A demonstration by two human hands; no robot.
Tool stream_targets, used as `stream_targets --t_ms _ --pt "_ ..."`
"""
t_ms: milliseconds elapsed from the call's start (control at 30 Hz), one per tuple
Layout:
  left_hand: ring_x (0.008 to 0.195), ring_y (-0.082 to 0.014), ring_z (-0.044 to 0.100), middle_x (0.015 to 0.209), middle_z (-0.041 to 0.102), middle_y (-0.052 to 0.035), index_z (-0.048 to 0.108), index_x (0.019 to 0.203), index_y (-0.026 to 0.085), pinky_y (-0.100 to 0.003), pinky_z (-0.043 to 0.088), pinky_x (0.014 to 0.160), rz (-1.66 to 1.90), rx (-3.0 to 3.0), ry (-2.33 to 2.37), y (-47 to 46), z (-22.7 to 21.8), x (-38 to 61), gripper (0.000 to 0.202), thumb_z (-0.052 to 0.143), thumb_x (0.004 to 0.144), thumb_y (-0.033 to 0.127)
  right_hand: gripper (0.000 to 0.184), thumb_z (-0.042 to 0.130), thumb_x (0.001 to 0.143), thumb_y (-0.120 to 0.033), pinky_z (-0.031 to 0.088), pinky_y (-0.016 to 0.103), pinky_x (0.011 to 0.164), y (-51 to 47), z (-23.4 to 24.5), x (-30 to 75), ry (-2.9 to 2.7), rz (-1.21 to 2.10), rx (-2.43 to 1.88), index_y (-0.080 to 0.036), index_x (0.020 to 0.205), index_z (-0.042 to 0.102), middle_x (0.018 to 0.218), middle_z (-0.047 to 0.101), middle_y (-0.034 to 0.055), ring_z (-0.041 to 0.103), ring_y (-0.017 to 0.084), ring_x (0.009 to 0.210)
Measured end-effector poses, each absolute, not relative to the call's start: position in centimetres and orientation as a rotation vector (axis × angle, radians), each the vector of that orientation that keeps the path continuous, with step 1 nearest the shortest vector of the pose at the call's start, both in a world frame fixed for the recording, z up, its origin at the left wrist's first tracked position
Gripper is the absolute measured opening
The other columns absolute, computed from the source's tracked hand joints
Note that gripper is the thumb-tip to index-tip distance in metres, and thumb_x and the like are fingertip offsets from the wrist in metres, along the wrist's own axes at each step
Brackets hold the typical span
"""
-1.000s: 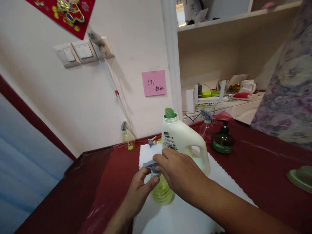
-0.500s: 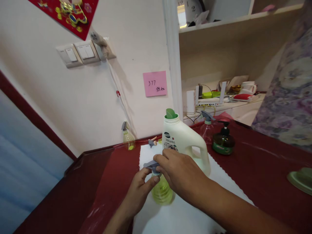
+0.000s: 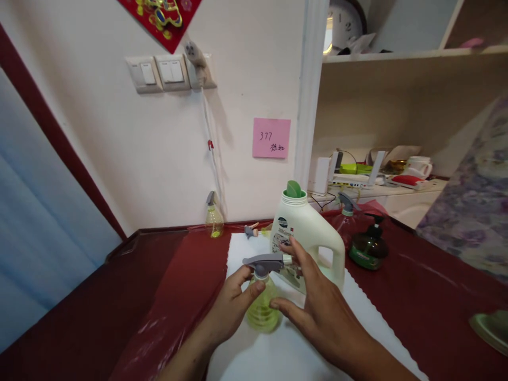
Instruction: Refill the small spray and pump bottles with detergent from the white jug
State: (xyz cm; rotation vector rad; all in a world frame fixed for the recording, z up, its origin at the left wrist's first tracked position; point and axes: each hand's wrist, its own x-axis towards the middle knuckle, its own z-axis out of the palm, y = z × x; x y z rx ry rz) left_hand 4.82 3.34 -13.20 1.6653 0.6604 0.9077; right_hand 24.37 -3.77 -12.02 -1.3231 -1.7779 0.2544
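Observation:
A clear spray bottle [image 3: 263, 312] holding yellow-green liquid stands upright on a white sheet [image 3: 301, 349]. Its grey trigger head [image 3: 264, 263] sits on the neck, with the pale nozzle pointing right. Around the neck, from the left, my left hand [image 3: 234, 307] closes with thumb and fingers. My right hand [image 3: 317, 307] is open at the bottle's right side, fingers and thumb spread; its fingers are close to the nozzle, and I cannot tell whether they touch it. Just behind stands a large pale green jug [image 3: 305, 227] with a green spout in its uncapped mouth.
A smaller spray bottle [image 3: 215, 219] stands by the wall. A grey spray part [image 3: 251, 231] lies at the sheet's back edge. Behind the jug on the right are another spray bottle [image 3: 346, 225] and a dark pump bottle [image 3: 369, 246]. A green lid-like object [image 3: 492, 328] lies far right.
My right hand has come off the trigger head and opened to the right. The head's nozzle now shows, facing right. My left hand still grips the neck. The camera view has shifted left.

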Motion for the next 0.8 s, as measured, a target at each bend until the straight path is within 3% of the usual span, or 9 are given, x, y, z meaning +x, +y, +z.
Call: stream_targets --t_ms 133,367,633,800 --pt "0.124 -0.0279 0.058 0.135 0.067 -0.0088 0.063 0.131 0.022 -0.043 0.038 0.109 0.921 1.673 0.641 3.2 -13.2 4.9 0.039 0.062 0.096 0.038 0.097 0.069 0.086 -0.037 0.044 0.056 0.110 -4.3 -14.0 24.3 -1.655 0.468 -1.392 -0.039 0.158 0.004 0.153 0.046 0.0082 0.051 0.028 0.136" --pt "0.122 -0.0290 0.058 0.130 0.068 -0.0082 0.066 0.126 0.023 -0.042 0.040 0.106 0.959 1.653 0.661 3.1 -13.7 4.2 0.040 0.067 0.092 0.044 0.098 0.071 0.079 -0.036 0.033 0.056 0.117 -4.7 -17.5 23.3 -1.551 0.721 -1.421 -0.029 0.158 0.014 0.162 0.033 0.0113 0.038 0.031 0.145" --pt "0.121 -0.0304 0.057 0.131 0.067 -0.0090 0.067 0.128 0.021 -0.041 0.039 0.104 1.002 1.678 0.548 3.8 -13.7 3.2 0.043 0.054 0.097 0.048 0.104 0.074 0.070 -0.034 0.036 0.053 0.114 -4.0 -18.9 21.6 -1.303 0.856 -1.399 -0.025 0.156 0.015 0.156 0.041 0.0129 0.046 0.031 0.138" --pt "0.115 -0.0276 0.059 0.122 0.071 -0.0073 0.069 0.123 0.021 -0.037 0.041 0.102 1.088 1.554 0.609 4.2 -14.2 2.9 0.039 0.055 0.097 0.046 0.090 0.076 0.062 -0.022 0.031 0.052 0.118 -3.3 -19.3 20.6 -1.376 0.914 -1.393 -0.023 0.144 0.039 0.151 0.048 0.0117 0.044 0.032 0.139"
